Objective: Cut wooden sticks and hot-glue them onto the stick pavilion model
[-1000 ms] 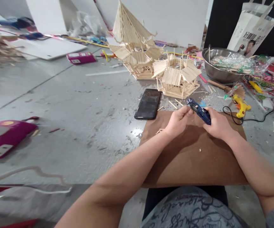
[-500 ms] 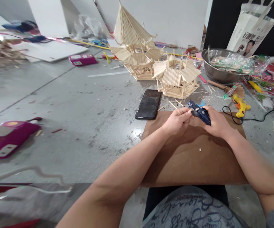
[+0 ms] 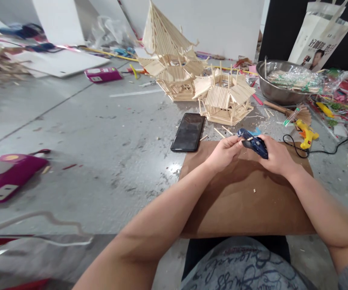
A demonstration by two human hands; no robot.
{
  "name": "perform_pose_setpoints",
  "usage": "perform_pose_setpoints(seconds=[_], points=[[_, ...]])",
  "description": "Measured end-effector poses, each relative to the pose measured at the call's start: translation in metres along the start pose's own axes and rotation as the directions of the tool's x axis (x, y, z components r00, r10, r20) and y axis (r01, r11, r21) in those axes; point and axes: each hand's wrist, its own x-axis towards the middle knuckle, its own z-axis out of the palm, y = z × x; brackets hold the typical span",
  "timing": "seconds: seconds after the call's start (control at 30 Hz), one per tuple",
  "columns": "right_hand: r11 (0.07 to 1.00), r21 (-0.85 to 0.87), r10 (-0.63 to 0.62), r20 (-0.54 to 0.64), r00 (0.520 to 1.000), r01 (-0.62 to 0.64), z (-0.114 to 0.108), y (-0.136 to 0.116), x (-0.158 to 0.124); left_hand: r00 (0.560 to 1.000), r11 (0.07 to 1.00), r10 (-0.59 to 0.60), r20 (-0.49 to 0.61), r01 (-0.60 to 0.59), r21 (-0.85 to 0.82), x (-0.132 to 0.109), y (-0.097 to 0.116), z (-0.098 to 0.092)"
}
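My right hand (image 3: pixel 278 155) is wrapped around a dark blue hand cutter (image 3: pixel 259 147) above the brown board. Close by on the left, my left hand (image 3: pixel 226 153) is pinched at the cutter's black jaw end. A short pale wooden stick (image 3: pixel 249 139) shows between its fingertips and the jaws; most of it is hidden. Behind both hands stands a low, many-sided wooden stick model (image 3: pixel 222 98) with several upright posts. Farther back is a taller stick pavilion (image 3: pixel 170 60) with a pointed roof. A tiny wooden offcut (image 3: pixel 254 190) lies on the brown board (image 3: pixel 237 213).
A black phone (image 3: pixel 188 133) lies left of my hands. To the right are a yellow glue gun (image 3: pixel 306 135) with a black cord, a small brush (image 3: pixel 282 109) and a steel bowl (image 3: pixel 279 94) of sticks. Purple power strips (image 3: pixel 17 173) lie leftward; a white bag (image 3: pixel 315 40) stands behind.
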Motion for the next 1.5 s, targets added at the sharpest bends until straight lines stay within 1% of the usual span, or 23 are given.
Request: perform_pose_setpoints(seconds=[0.13,0.23,0.33,0.6,0.77,0.9,1.03,1.2,1.33,1.5], points=[[0.999,-0.023,0.040,0.009,0.999,-0.040,-0.0009,-0.0009,-0.0003,0.997,0.994,0.076,-0.034,-0.073,0.079,0.0002,0.0025,0.0005],[0.999,-0.031,0.040,0.014,0.999,-0.039,-0.0016,-0.0022,-0.0006,0.994,0.989,0.104,-0.033,-0.100,0.111,0.0001,0.0033,0.0009],[0.998,-0.043,0.046,0.014,0.999,-0.045,-0.0013,-0.0026,-0.0009,0.994,0.987,0.101,-0.029,-0.096,0.130,0.0001,0.0028,0.0005],[0.998,-0.049,0.033,-0.020,0.999,-0.034,0.0016,0.0008,-0.0011,0.996,0.990,0.088,0.000,-0.087,0.107,0.0001,0.0012,-0.0011],[0.996,-0.070,0.060,-0.009,0.998,-0.061,0.0006,-0.0002,-0.0010,0.997,0.991,0.076,-0.017,-0.074,0.112,-0.0016,0.0039,0.0012],[0.996,-0.072,0.056,0.000,0.998,-0.056,0.0006,0.0002,-0.0009,0.997,0.990,0.077,-0.021,-0.074,0.119,-0.0018,0.0045,0.0017],[0.997,-0.067,0.041,0.002,0.999,-0.041,0.0012,0.0007,-0.0010,0.996,0.989,0.089,-0.007,-0.087,0.123,-0.0004,0.0030,0.0009],[0.996,-0.076,0.053,0.008,0.999,-0.053,0.0008,-0.0001,-0.0008,0.994,0.985,0.108,0.008,-0.108,0.133,0.0004,0.0024,0.0002],[0.996,-0.075,0.041,-0.006,0.999,-0.041,0.0022,0.0011,-0.0009,0.992,0.983,0.121,0.032,-0.124,0.132,0.0010,0.0002,-0.0017],[0.996,-0.087,0.030,-0.027,0.999,-0.032,0.0040,0.0025,-0.0012,0.994,0.986,0.101,0.044,-0.106,0.129,0.0014,-0.0013,-0.0021]])
